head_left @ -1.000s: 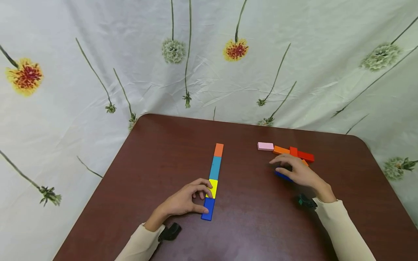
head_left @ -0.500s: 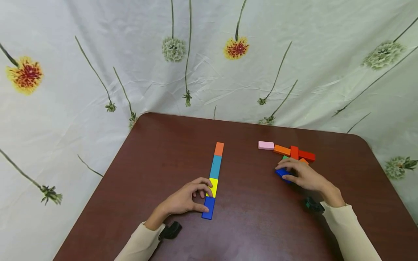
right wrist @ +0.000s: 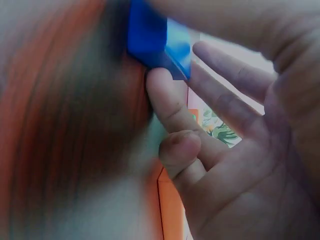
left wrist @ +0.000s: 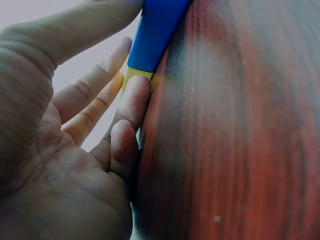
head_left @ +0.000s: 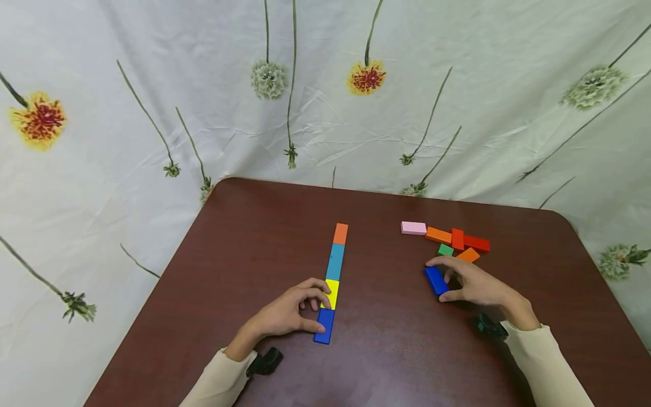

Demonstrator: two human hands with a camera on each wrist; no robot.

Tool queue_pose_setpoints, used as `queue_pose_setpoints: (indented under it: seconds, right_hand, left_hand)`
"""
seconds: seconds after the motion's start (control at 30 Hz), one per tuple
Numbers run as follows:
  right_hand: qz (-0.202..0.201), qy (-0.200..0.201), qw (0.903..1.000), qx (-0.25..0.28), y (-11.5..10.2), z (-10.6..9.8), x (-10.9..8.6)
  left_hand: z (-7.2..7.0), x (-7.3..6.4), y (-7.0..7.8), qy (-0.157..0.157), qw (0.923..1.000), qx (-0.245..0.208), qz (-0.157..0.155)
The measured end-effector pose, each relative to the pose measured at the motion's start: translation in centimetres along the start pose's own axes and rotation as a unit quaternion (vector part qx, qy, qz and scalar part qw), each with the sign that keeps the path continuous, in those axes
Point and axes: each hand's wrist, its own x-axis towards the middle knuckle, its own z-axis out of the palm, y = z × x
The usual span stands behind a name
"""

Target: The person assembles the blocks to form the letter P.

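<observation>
A straight row of flat blocks lies left of the table's middle: orange-red block (head_left: 341,234), teal block (head_left: 335,262), yellow block (head_left: 333,291) and a near blue block (head_left: 325,321). My left hand (head_left: 287,311) rests on its near end, thumb on the blue block and curved fingertips at the yellow one. Over on the right, my right hand (head_left: 478,282) pinches another blue block (head_left: 435,280) between thumb and fingers. That block stands at a slant in the head view; the right wrist view shows its blue end (right wrist: 147,30) beside a fingertip.
Behind the right hand lie a pink block (head_left: 413,228), an orange block (head_left: 438,235), a green block (head_left: 445,250), a second orange block (head_left: 468,255) and red blocks (head_left: 476,243). A flowered cloth (head_left: 325,113) hangs behind the brown table (head_left: 386,350).
My right hand came down onto the blue block, took it between thumb and fingers, and drew it slightly nearer, turning it. The green block is now uncovered. My left hand stays put.
</observation>
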Motion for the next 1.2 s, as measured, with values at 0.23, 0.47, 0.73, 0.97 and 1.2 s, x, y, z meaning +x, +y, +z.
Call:
queue_pose_setpoints:
  seconds: [0.23,0.47,0.73,0.97,1.2]
  right_hand:
    - [-0.001,0.014,0.9999,-0.006,0.1,0.1,0.5]
    - [-0.03,0.041,0.9984,-0.025,-0.4,0.5,2.9]
    - [-0.035,0.061,0.9971,-0.029,-1.4,1.1,5.7]
    - [-0.044,0.076,0.996,-0.021,-2.2,1.9,8.4]
    - [-0.034,0.091,0.9952,-0.014,-3.2,2.6,11.5]
  left_hand:
    - [0.0,0.0,0.0,0.0,1.0,0.003,-0.002]
    - [0.0,-0.1,0.1,0.002,1.0,0.001,-0.002]
    - [0.0,-0.1,0.0,0.001,1.0,0.003,0.0]
    - [-0.1,0.0,0.2,0.0,1.0,-0.002,-0.001]
    - [0.0,0.0,0.2,0.0,1.0,-0.003,-0.001]
